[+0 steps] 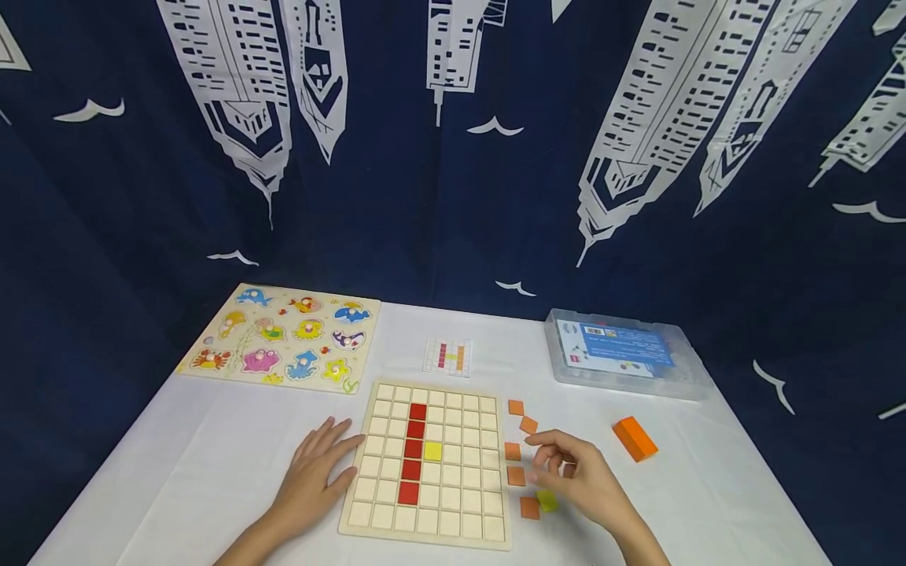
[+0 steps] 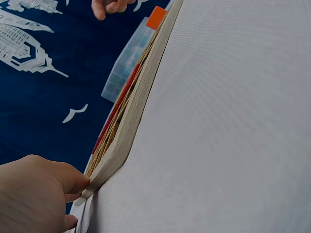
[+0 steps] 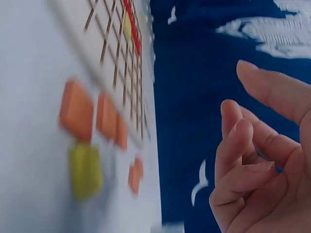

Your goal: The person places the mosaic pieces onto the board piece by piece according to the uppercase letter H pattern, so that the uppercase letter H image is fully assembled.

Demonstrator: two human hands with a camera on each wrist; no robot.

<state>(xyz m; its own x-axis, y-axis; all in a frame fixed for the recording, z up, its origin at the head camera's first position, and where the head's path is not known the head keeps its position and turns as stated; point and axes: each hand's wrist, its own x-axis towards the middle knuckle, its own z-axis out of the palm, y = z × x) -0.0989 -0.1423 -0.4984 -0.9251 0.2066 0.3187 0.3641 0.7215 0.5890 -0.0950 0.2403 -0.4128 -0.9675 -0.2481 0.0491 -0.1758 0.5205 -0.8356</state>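
A wooden grid board (image 1: 450,498) lies on the table. A column of several red tiles (image 1: 412,448) is set in it, with one yellow tile (image 1: 432,451) just to their right. My left hand (image 1: 311,472) lies at the board's left edge, fingers spread and fingertips touching the rim. Above the loose tiles hovers my right hand (image 1: 576,475), its fingers loosely bent and nothing between thumb and index finger. Several orange tiles (image 1: 513,451) line the board's right side. Another yellow tile (image 1: 547,501) sits by the nearest orange one, also visible in the right wrist view.
Behind the board lies a small pattern card (image 1: 448,357) with coloured squares. A sea-animal peg puzzle (image 1: 279,338) occupies the back left. At the back right is a clear plastic case (image 1: 623,354), with an orange block (image 1: 635,439) in front of it. A navy curtain (image 1: 425,196) hangs behind.
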